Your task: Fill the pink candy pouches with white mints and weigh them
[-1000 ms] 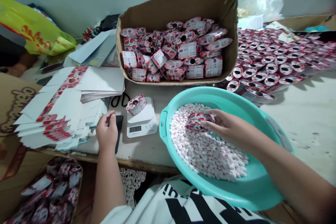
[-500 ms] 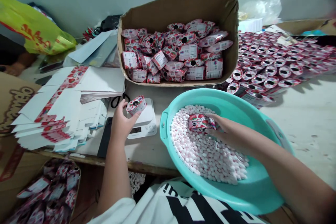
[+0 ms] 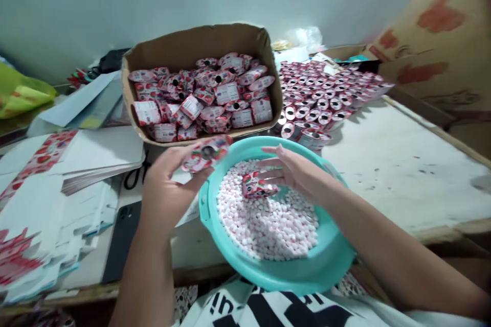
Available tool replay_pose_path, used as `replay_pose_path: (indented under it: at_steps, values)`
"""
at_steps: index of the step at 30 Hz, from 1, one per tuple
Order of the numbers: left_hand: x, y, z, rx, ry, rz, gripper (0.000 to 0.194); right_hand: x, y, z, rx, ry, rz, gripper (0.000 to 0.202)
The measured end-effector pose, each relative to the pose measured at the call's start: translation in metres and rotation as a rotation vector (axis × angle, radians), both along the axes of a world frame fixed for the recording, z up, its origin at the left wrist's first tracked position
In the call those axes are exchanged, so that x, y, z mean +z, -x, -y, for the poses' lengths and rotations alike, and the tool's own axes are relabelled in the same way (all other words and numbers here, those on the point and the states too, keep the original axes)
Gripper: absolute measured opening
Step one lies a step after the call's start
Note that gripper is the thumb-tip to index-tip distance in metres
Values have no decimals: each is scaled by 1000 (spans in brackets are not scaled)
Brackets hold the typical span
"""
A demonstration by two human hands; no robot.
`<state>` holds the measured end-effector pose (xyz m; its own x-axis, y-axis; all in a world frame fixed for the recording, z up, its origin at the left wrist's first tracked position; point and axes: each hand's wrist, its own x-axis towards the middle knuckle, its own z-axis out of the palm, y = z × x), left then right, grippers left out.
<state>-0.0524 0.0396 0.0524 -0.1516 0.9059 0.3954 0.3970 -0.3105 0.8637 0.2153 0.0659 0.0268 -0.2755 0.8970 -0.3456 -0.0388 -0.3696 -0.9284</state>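
My left hand [image 3: 172, 179] grips a small strawberry-print packet [image 3: 207, 153] with a dark round hole in its side, raised at the left rim of the teal basin [image 3: 205, 204]. Inside the basin lies a heap of small white and pinkish candies [image 3: 276, 232]. A second strawberry-print packet [image 3: 255, 186] rests on the candies. Above it hovers my right hand [image 3: 293, 171], fingers stretched and apart, holding nothing. The white scale [image 3: 187, 213] is mostly hidden behind my left hand and the basin.
Behind the basin stands a cardboard box [image 3: 128, 97] full of similar packets. Rows of packets with open holes [image 3: 322, 92] stand at the back right. Flat white printed cartons [image 3: 103, 150] and a dark phone [image 3: 123, 240] lie to the left. A large carton [image 3: 433, 46] is at far right.
My left hand has lifted its packet off the scale and moved right to the basin. My right hand has let go of the other packet, leaving it on the candies. The view has turned right.
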Motion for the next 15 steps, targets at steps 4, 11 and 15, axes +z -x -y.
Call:
replay_pose_path:
  at_steps: [4,11,15]
  values:
    - [0,-54,-7,-347,-88,-275,42,7,-4,1,158,257,-481,50]
    - [-3,-79,-11,-423,113,-228,56,9,-8,-1,-170,332,-467,8]
    - [23,-33,-16,-117,46,160,47,9,-12,-4,-314,231,-412,5]
